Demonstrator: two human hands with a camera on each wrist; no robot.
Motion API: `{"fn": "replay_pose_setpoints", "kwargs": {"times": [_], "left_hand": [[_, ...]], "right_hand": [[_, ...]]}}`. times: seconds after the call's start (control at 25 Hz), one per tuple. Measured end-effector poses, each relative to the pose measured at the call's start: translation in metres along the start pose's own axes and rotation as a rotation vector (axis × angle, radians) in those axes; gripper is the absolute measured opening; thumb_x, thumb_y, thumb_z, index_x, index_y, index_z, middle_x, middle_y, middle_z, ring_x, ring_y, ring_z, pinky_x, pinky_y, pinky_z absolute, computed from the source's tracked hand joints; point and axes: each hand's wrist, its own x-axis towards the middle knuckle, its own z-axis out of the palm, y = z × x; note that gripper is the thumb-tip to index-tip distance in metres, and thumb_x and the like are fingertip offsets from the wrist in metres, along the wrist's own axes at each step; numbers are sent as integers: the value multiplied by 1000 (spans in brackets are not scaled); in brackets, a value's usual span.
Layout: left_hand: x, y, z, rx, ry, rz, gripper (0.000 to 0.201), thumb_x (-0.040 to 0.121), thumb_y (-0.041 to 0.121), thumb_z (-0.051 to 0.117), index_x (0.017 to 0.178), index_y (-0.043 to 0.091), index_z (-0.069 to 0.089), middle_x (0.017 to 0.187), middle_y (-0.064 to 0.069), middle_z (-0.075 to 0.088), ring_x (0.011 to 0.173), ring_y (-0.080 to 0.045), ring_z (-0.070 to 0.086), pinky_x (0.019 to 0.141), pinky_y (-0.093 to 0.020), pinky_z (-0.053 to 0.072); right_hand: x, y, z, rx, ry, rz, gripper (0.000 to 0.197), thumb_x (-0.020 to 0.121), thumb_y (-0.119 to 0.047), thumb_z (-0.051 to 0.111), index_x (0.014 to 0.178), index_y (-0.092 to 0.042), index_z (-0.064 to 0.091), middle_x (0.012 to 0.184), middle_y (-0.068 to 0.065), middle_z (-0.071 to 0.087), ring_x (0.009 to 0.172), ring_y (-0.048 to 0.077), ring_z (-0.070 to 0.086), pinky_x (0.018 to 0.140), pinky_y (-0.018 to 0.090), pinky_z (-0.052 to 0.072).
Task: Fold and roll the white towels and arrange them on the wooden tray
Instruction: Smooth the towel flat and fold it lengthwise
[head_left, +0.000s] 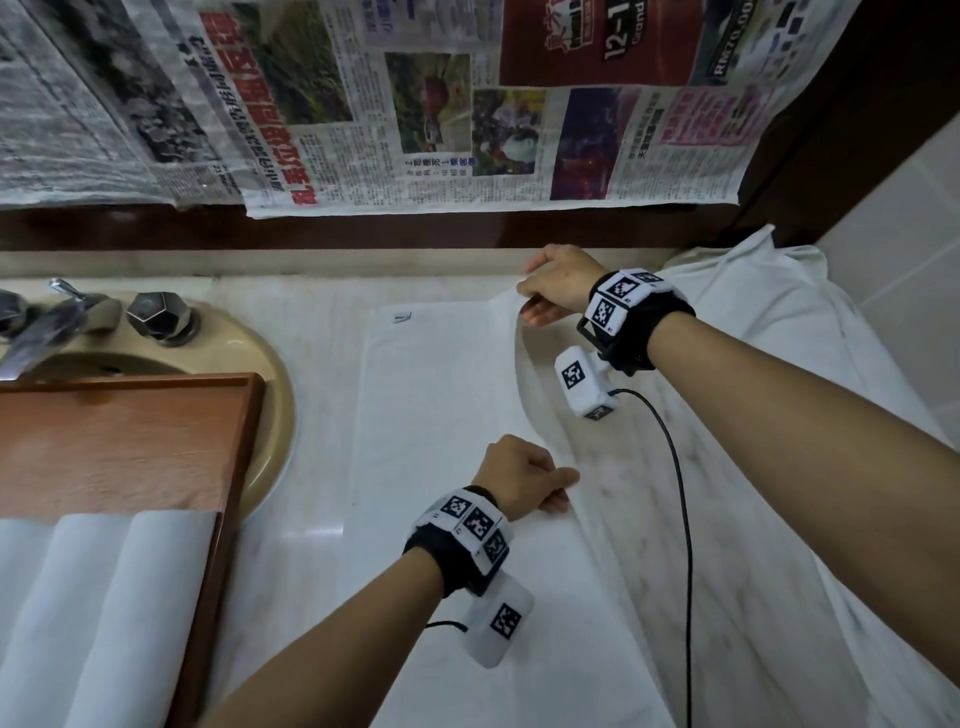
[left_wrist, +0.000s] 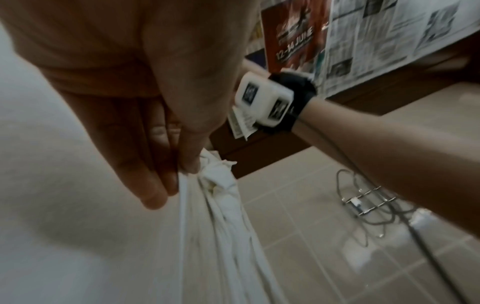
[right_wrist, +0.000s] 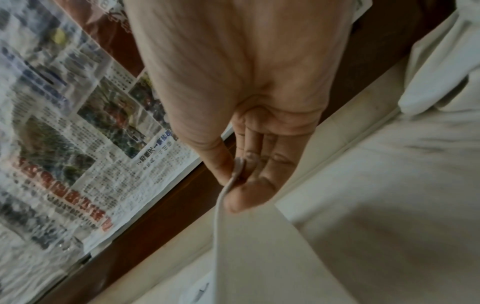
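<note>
Plainly the fold is in hand: one white towel (head_left: 436, 415) lies spread on the marble desk (head_left: 649, 467) in the middle of the head view, and its right-hand edge is lifted off the surface by both hands. Toward the upper right of the frame the right hand (head_left: 558, 283) pinches the far corner between thumb and fingers; the right wrist view shows the hem caught at the fingertips (right_wrist: 241, 197). Lower down, near the middle, the left hand (head_left: 524, 480) is curled on the near part of the same edge, and the left wrist view shows bunched cloth gripped under its fingers (left_wrist: 155, 185). By my reading, the next move calls for carrying that raised edge leftward across the towel, the two hands level, so that the edges meet squarely before any rolling. A heap (head_left: 753, 291) of white cloth lies at the upper right, running down the right side; how many towels it holds I cannot tell. At lower left the wooden tray (head_left: 130, 441) sits across the sink (head_left: 275, 415), with three rolls (head_left: 93, 613) in view side by side at its near end, the leftmost cut by the frame's edge, and bare wood beyond them. Counted: one tray, three rolls, one spread towel, one heap, two hands.
</note>
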Motion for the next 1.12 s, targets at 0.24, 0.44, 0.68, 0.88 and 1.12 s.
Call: {"fn": "replay_pose_setpoints", "kwargs": {"times": [0.24,0.44,0.68,0.88,1.12], "left_hand": [[-33,33,-45,-275,-120,94,22,88,13,70,75,-2,60,82,-26,71,70,-23,72,68,-24,58],[-52,16,-100,-229,-101,61,24,94,23,62,87,1,57,92,-23,72,89,-27,72,77,-28,57],[-64,-50,-137,-339,105,-121,31,98,27,56,103,-3,61,87,-17,66,70,-24,63,73,-32,54],[-53,-90,-136,-350,416,-225,30,94,24,60,69,11,49,66,-12,52,54,-21,51,56,-31,45],[-33,-86,-137,-58,694,-224,32,86,46,66,73,16,62,69,3,66,64,-16,61,57,-23,43]], "right_hand": [[-3,-9,1,-132,13,-86,5,85,-9,63,81,-10,65,75,12,71,52,14,57,50,22,49],[-3,-37,23,-123,-17,-122,15,73,-6,59,81,2,69,69,14,72,56,20,62,57,27,55],[20,-50,76,-425,1,-336,10,81,-18,66,86,-13,73,78,2,67,75,15,59,69,24,47],[50,-41,132,-632,-14,-446,12,87,-26,64,95,-20,71,111,7,60,109,28,55,89,32,43],[75,-14,167,-751,-91,-422,23,92,-12,49,108,-20,63,110,3,67,109,27,55,91,36,34]]}}
